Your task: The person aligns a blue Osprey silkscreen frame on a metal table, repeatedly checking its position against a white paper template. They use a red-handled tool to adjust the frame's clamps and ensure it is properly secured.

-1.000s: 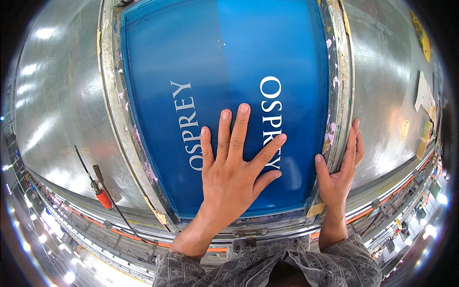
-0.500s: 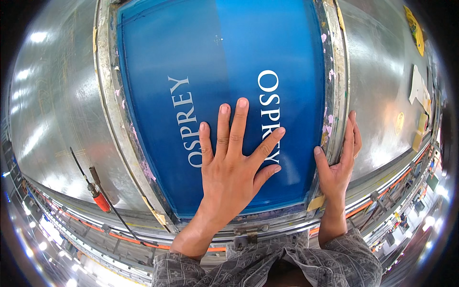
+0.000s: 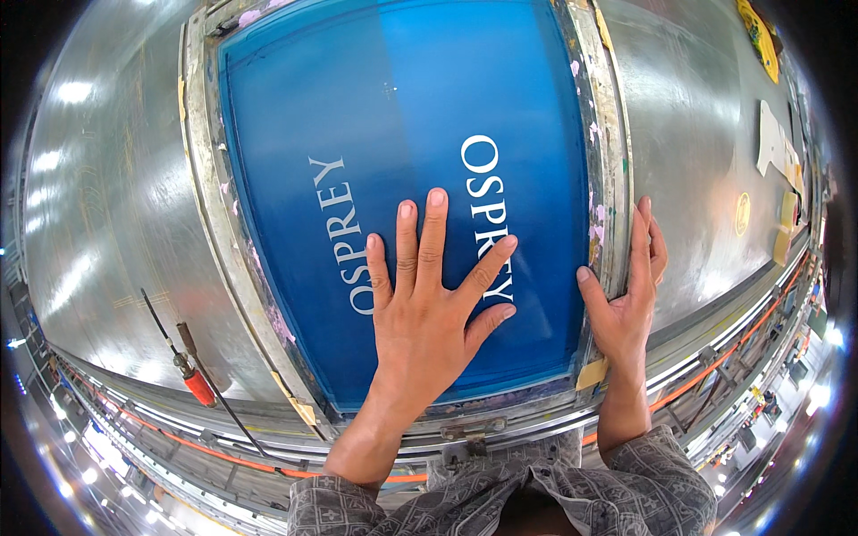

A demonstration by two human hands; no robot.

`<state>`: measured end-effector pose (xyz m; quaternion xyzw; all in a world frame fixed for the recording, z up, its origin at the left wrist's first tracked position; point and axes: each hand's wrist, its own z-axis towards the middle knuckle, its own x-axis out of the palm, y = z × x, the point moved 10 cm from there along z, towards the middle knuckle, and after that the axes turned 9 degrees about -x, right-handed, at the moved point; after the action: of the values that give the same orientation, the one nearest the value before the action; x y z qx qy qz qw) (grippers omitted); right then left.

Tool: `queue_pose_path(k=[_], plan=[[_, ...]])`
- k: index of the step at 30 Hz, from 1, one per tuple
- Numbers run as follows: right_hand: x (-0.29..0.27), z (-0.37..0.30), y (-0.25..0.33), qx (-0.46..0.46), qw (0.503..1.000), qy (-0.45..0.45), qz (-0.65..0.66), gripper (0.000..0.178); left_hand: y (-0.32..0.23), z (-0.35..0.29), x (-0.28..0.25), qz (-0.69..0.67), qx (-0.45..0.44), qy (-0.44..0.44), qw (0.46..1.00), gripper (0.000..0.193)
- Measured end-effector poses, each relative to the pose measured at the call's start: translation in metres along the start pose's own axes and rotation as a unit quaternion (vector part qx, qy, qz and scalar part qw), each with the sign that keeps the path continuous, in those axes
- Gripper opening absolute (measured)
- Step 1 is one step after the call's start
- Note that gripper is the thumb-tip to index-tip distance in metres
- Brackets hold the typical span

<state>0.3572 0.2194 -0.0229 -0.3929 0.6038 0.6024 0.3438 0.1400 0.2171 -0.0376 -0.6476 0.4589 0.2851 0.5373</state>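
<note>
A silk-screen printing frame (image 3: 611, 116) with a blue mesh (image 3: 304, 98) lies before me, and two lines of white lettering (image 3: 481, 154) run along the mesh. My left hand (image 3: 416, 330) rests palm down on the blue mesh, fingers spread, between the two lines and partly over both. At the frame's right side my right hand (image 3: 626, 308) grips the rail, its thumb on the inner side and its fingers over the outer edge. Pink tape scraps and stains mark the rails.
The frame sits on a grey metal table (image 3: 107, 223). To the left lies a red-handled tool (image 3: 198, 387) beside a thin dark rod. On the right are a yellow item (image 3: 760, 40), white pieces (image 3: 774, 143) and a tape roll (image 3: 786, 223). An orange strip (image 3: 223, 460) runs along the near rails.
The view has shifted and turned a little, so the frame and both hands appear slightly farther left. Both hands keep their places on the mesh and the rail.
</note>
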Motion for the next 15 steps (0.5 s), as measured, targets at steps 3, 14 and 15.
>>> queue_pose_path(k=[3, 14, 15], plan=[[-0.001, 0.002, -0.001, 0.005, 1.0, 0.004, 0.0, 0.084, -0.002, 0.001, -0.002, 0.003, 0.0, 0.0, 1.0, 0.06], [-0.002, 0.005, 0.005, -0.005, 1.0, 0.008, 0.025, 0.087, -0.007, 0.036, -0.039, -0.02, -0.022, -0.049, 0.998, 0.065], [-0.001, 0.007, 0.006, -0.004, 1.0, 0.009, 0.027, 0.087, -0.003, 0.041, -0.032, -0.004, -0.017, -0.042, 0.999, 0.065]])
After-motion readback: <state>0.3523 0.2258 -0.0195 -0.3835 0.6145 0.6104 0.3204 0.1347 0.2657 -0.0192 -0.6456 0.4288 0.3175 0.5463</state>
